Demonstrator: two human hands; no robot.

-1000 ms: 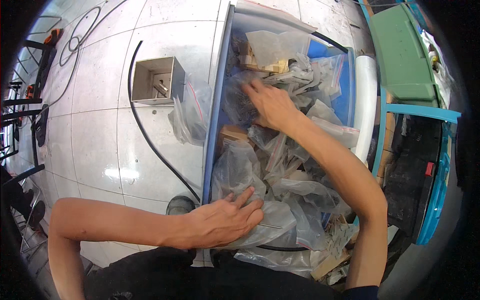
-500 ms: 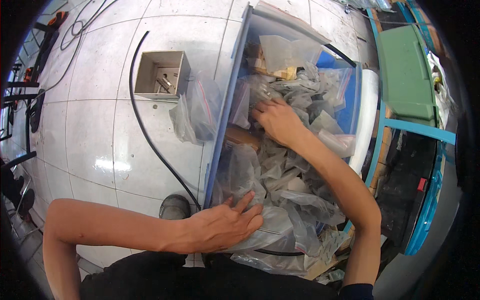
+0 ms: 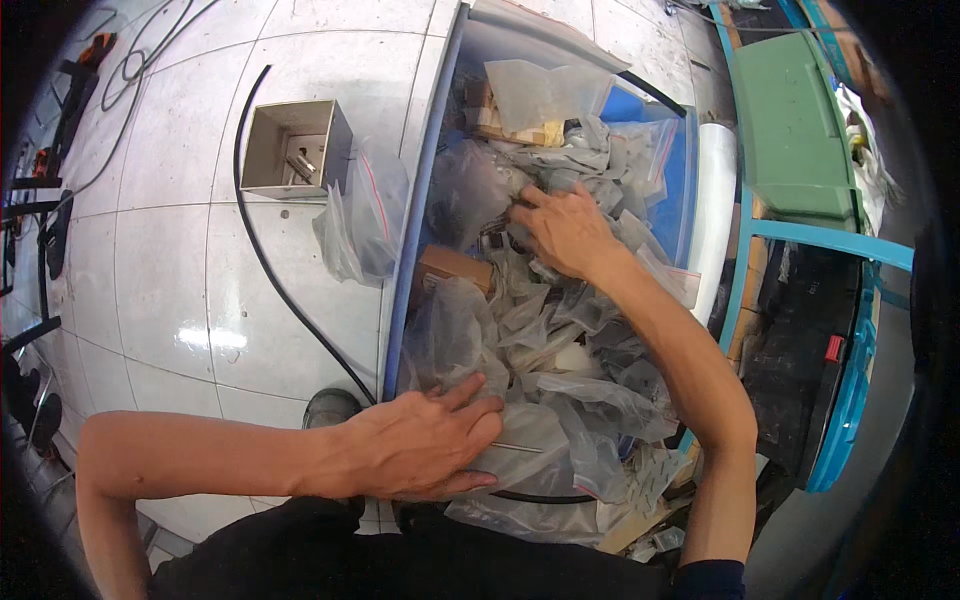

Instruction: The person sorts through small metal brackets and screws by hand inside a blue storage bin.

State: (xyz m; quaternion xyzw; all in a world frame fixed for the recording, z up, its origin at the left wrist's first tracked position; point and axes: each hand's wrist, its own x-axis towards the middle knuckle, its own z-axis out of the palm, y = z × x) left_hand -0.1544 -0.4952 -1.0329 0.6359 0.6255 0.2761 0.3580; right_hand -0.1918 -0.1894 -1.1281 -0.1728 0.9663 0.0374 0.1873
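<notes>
A blue-walled bin (image 3: 408, 235) in front of me is heaped with clear plastic bags (image 3: 545, 330). My right hand (image 3: 565, 228) reaches into its far half. Its bent fingers are at the edge of a hazy clear plastic bag (image 3: 470, 190); the fingertips are partly hidden. At the near left, my left hand (image 3: 425, 445) lies palm down over the bags, thumb apart from the other fingers. A thin metal rod (image 3: 518, 448) juts out beneath its index finger and seems loosely held there. A brown cardboard box (image 3: 455, 270) lies between the hands, against the left wall.
Left of the bin, a small metal box (image 3: 325, 150) with metal parts inside stands on the tiled floor, beside loose plastic bags (image 3: 365, 220). A black hose (image 3: 262, 240) curves past them. At the right are a white roll (image 3: 712, 220), a green bin (image 3: 800, 130) and a blue rack (image 3: 830, 240).
The view has shifted, moving the scene slightly left. The hazy bag by my right fingers has moved toward the left wall, and more of the cardboard box shows. My left hand stays by the rod.
</notes>
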